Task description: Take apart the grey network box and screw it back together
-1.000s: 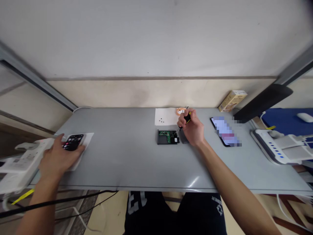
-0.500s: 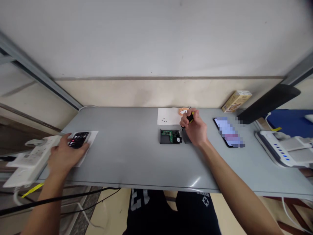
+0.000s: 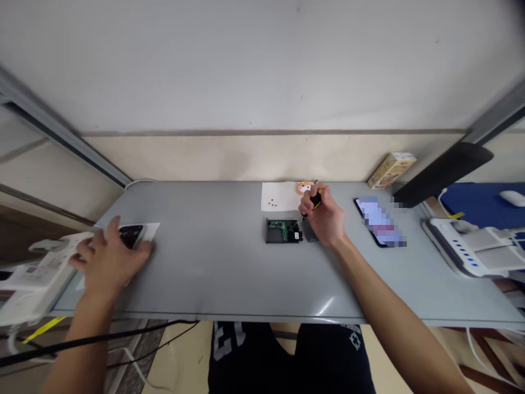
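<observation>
My right hand is closed around a black and yellow screwdriver, its tip pointing down at the right end of a small open black box with a green circuit board. My left hand lies flat with fingers spread over a dark phone that rests on a white sheet at the table's left end. Several tiny black screws sit on a white paper just behind the box.
A grey table carries a second phone to the right, a small cardboard box at the back, and an orange sticker-like figure. A white power strip sits at the left edge, a white device at the right. Cables hang below.
My left hand has spread its fingers and now covers more of the dark phone. The right hand with the screwdriver stays in about the same place.
</observation>
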`<state>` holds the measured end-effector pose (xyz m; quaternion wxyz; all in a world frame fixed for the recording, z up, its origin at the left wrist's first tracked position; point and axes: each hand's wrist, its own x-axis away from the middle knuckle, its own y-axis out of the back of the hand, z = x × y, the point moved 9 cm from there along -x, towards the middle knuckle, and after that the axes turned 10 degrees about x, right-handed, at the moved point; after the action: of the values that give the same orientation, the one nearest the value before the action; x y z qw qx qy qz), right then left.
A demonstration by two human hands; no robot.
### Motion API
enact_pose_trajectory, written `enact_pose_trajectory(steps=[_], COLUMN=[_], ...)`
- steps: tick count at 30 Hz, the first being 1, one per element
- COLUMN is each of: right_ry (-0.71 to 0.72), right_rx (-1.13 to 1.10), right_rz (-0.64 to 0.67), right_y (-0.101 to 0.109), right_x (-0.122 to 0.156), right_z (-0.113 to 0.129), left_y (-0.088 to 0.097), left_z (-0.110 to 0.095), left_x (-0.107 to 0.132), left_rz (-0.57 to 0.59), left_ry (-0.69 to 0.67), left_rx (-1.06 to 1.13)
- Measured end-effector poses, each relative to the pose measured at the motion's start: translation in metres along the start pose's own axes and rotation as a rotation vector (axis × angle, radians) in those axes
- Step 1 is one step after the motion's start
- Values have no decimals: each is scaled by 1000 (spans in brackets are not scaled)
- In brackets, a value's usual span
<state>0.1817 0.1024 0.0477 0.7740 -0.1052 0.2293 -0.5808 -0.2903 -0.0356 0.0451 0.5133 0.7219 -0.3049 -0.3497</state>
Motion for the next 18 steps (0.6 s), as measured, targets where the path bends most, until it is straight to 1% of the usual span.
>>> enact_pose_trajectory(steps=[1,2,3,5,7,8,10,11,12,13,15,18], right_ry=[-3,-5,-5,3,19,25,33,31,27,19,5,-5], right_rx=[13,27,39,55,70,75,67,55,40,30,37,93], right_rz=[0,-3,-6,-16,-18,-15,-8,-9,-15,-24,-40,-42], right_y=[0,-1,-1,-1,-2,-3,-4,-4,-3,-2,0,1], right_x=[0,1,1,1,0,0,-1,-2,-2,-3,-3,-3], right_z=[0,0,-1,0,1,1,1,0,-1,-1,-3,-1], left_y=[2,0,-7,-26,-44,-50,-58,-62,-67,-71,-79,-87], left_z=[-22,-48,-79,-150,-216,-246,-292,-309,-321,-329,-333,-326], left_x=[5,12,21,48,78,92,114,121,127,131,132,128], left_rz=[-74,-118,-97,36,214,287,367,394,415,422,426,428], left_ry=[-110,-233,-383,-699,-926,-1012,-1103,-1132,-1149,-1157,-1143,-1098], left_rx=[28,68,122,278,411,460,525,543,549,553,558,590])
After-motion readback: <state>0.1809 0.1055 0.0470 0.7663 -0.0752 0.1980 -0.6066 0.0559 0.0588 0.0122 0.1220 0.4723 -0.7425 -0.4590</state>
